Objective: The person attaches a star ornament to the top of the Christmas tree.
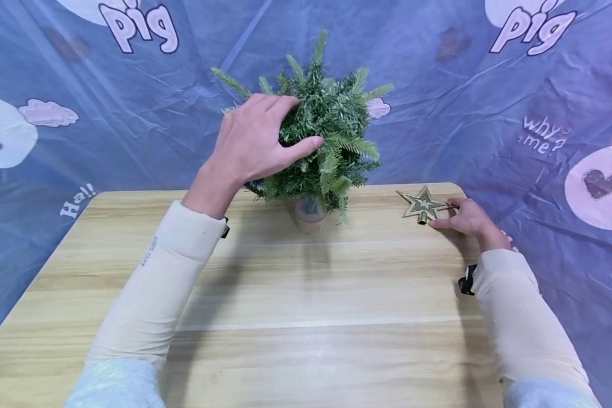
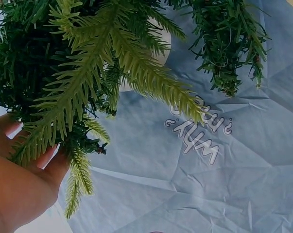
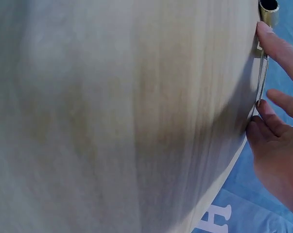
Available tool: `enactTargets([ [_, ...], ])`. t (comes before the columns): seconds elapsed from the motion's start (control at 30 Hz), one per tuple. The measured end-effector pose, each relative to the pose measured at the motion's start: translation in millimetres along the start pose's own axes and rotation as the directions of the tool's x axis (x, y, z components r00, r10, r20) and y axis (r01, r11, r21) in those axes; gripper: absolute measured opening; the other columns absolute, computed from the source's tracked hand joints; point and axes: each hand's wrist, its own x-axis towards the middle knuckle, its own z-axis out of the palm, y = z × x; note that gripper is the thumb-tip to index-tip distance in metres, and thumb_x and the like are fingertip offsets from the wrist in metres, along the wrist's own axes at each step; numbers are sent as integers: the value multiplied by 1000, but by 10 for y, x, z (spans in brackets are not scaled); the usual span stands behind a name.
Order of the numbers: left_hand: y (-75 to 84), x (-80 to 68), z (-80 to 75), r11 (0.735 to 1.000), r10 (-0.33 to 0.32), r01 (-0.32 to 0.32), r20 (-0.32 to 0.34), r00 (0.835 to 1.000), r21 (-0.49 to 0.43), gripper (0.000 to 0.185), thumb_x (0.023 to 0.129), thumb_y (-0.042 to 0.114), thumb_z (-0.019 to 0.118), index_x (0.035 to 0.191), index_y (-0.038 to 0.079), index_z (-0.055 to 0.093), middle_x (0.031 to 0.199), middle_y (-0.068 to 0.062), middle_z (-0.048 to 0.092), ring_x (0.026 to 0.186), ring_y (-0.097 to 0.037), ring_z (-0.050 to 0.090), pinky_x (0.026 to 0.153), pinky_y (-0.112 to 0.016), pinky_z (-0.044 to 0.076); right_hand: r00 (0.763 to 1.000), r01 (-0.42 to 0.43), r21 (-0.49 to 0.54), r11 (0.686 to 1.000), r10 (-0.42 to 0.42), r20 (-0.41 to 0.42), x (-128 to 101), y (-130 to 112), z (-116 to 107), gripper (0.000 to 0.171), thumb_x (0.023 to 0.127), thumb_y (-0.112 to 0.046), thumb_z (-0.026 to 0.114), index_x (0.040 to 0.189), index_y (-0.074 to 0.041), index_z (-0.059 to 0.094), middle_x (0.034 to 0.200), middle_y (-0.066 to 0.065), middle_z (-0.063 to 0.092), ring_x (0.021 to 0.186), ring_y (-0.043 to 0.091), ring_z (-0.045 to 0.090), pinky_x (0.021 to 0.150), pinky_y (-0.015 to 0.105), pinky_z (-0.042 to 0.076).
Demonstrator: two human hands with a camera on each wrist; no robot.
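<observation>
A small artificial Christmas tree (image 1: 331, 124) stands upright on a round base (image 1: 310, 214) toward the back of the table. My left hand (image 1: 255, 133) rests against its left side, thumb stretched across the front, with a wide gap between thumb and fingers. In the left wrist view, light green sprigs (image 2: 83, 87) partly cover the fingers of that hand (image 2: 25, 189). At the back right lies a gold star tree topper (image 1: 421, 203) with a short tube socket (image 1: 422, 219). My right hand (image 1: 466, 218) pinches its right side between thumb and fingers, low over the table.
The wood-grain table (image 1: 306, 294) ends just behind the tree and just right of the star. A wrinkled blue cloth (image 1: 438, 102) printed with words and hearts hangs behind and along both sides.
</observation>
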Motion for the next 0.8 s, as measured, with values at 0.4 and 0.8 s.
enactTargets([
  [0.4, 5, -23, 20, 1000, -2, 2, -8, 1000, -19, 89, 77, 82, 32, 143, 23, 37, 146, 1, 41, 135, -22, 38, 104, -49, 40, 1000, -16, -17, 1000, 16, -7, -1, -36, 12, 110, 71, -56, 73, 139, 15, 24, 136, 42, 29, 123, 56, 30, 103, 65, 27],
  [0.8, 28, -30, 38, 999, -25, 24, -26, 999, -45, 86, 77, 82, 33, 142, 25, 37, 145, 3, 43, 133, -20, 39, 102, -48, 41, 998, -16, -8, 1000, 15, -61, -14, -87, 0, 106, 73, -62, 67, 140, 11, 28, 126, 40, 43, 98, 43, 49, 89, 59, 42],
])
